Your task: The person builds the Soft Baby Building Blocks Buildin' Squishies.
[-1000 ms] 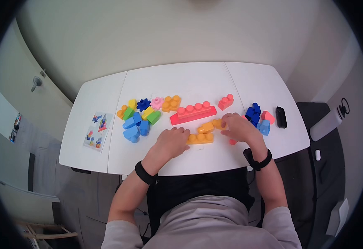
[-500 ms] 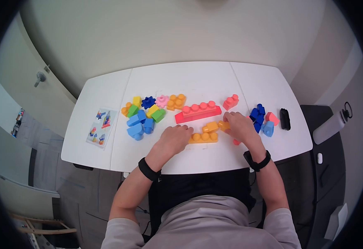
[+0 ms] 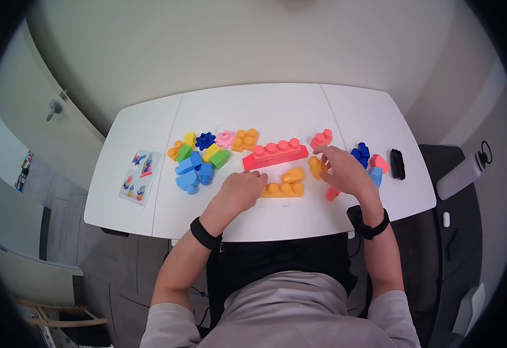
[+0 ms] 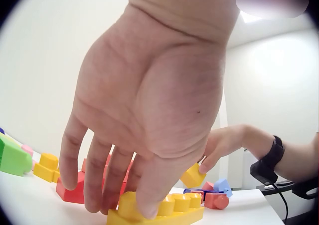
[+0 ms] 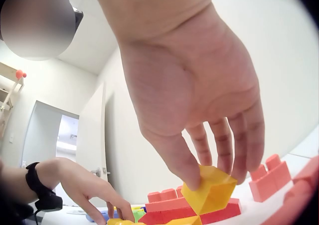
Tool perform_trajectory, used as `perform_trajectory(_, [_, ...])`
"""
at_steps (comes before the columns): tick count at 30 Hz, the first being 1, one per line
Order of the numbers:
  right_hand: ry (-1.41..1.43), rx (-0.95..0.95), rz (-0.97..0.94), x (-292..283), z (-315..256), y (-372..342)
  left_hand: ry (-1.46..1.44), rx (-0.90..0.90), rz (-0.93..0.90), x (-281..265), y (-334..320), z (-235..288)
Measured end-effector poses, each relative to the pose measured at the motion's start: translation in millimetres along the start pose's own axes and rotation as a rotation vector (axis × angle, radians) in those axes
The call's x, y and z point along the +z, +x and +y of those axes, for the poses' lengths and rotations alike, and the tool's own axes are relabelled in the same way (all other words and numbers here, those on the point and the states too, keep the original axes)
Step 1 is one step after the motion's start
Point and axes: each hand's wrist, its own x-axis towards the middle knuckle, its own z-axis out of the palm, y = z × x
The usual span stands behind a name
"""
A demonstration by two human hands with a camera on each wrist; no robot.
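My left hand (image 3: 243, 190) grips the left end of a long yellow building brick (image 3: 285, 190) lying on the white table; in the left wrist view the thumb is on the near side of this brick (image 4: 174, 212). A smaller yellow brick (image 3: 293, 175) lies just behind it. Between the thumb and fingers of my right hand (image 3: 346, 171) is another yellow block (image 5: 212, 190), tilted, with its hollow end facing the right wrist camera. Beyond both hands, a red studded brick (image 3: 276, 149) rests on a long red piece (image 3: 265, 161).
Several blue, green, yellow and pink pieces, with a dark blue gear (image 3: 205, 140), cluster at the left. A picture sheet (image 3: 140, 177) lies beyond them. At the right are a red brick (image 3: 321, 138), dark blue bricks (image 3: 361, 153) and a black case (image 3: 398, 165).
My right hand has moved slightly right and away from the long yellow brick, turning the yellow block it holds. The left hand stays on the long brick.
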Motion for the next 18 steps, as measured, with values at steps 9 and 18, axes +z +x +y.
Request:
perform_trajectory(9, [-0.137, 0.140, -0.077, 17, 17, 3, 0.013, -0.032, -0.065, -8, -1, 3])
perform_trajectory(18, [-0.246, 0.212, -0.107, 24, 17, 6, -0.017, -0.031, -0.101, -14, -2, 4])
